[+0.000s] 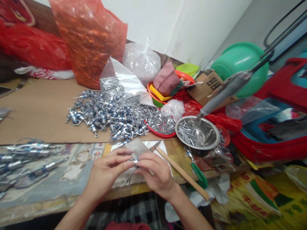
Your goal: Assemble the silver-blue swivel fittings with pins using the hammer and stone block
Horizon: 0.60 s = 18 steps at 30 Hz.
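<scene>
My left hand (106, 171) and my right hand (157, 174) meet at the table's near edge, fingers pinched together on one small silver metal fitting (134, 160). Both hands hover over a grey metal block (136, 147) lying on white paper. Just beyond lies a heap of silver and blue metal fittings (105, 115) on brown cardboard (40, 108). A wooden-handled tool (182, 172) lies right of my right hand.
A steel bowl of small metal pins (197, 132) and a red tray of silver bits (159, 123) stand at the right. Red plastic bags (91, 38) and a clear bag (141, 60) stand behind. Finished pieces (26, 159) lie at the left. A grey power tool (227, 89) hangs over the bowl.
</scene>
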Motion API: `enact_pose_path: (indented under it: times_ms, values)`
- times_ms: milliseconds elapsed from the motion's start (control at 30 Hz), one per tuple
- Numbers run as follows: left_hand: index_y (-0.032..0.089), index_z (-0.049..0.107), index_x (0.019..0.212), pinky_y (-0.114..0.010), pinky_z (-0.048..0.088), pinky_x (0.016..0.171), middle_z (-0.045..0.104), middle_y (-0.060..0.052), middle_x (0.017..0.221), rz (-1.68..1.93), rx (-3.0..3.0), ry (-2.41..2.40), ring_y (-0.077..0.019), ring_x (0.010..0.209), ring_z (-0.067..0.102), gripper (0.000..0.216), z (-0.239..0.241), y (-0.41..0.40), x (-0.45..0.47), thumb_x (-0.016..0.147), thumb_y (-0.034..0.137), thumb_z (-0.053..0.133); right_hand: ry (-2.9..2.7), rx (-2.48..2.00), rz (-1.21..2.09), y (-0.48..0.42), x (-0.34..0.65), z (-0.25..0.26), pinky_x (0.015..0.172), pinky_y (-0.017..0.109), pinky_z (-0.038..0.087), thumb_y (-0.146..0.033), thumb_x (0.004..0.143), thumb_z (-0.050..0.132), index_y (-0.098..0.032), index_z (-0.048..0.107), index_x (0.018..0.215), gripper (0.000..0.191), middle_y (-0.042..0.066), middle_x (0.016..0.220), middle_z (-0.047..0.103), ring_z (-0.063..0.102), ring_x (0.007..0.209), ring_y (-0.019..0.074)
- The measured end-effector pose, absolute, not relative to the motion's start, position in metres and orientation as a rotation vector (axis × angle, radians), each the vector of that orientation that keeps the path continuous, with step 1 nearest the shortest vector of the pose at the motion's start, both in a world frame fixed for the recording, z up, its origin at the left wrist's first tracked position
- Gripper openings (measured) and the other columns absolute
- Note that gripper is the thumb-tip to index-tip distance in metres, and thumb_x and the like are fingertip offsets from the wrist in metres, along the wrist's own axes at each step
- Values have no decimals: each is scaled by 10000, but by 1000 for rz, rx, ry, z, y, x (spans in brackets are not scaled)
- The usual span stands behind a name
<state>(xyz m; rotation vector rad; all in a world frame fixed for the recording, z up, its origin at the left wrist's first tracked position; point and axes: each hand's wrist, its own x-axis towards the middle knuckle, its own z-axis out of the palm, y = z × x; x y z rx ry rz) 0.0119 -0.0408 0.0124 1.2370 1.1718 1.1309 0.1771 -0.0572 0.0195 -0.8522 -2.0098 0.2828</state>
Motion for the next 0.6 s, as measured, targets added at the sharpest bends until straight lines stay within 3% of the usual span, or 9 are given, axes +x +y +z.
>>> enact_pose_path:
  times_ms: [133,400,600]
  values:
    - [255,726,597,-305,469,787,695,-32,842,1116,1257,1170,-219,849,616,31,20,-43,10,586,267,699,-2140,-690,107,-61,189,19,812,294,490,-47,792,479,-176,585,918,209,86,973,615,552,985,159]
    - [251,722,585,-333,492,740,701,-38,785,1037,1555,1234,-225,755,636,73,36,-46,12,595,307,676,-2282,-619,-49,-61,203,29,816,303,493,-69,806,494,-100,593,964,189,125,965,634,531,1020,186]
    - [225,698,658,-288,463,776,669,-51,909,1113,1859,1201,-194,824,621,64,37,-54,15,658,250,638,-2261,-580,-100,-63,209,30,792,321,503,-66,812,479,-53,616,935,185,159,954,641,539,1012,215]
